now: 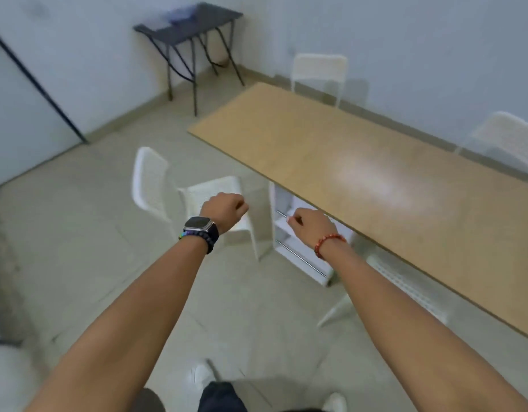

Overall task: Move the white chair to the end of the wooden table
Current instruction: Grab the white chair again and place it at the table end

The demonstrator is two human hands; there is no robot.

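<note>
A white chair [179,191] with a perforated seat and back stands on the floor beside the long near edge of the wooden table [360,162], close to its left end; its back faces left. My left hand [224,211], with a watch on the wrist, hovers in front of the chair's seat, fingers curled and nothing visible in them. To its right, at the table's near edge, my right hand [311,224] wears a red bead bracelet and is loosely closed and empty. The whole view is blurred.
More white chairs stand at the table's far side [319,72], at the right [506,138] and tucked under the near edge [405,286]. A black folding table [188,28] sits in the far corner. Bare tiled floor lies off the table's left end [132,120].
</note>
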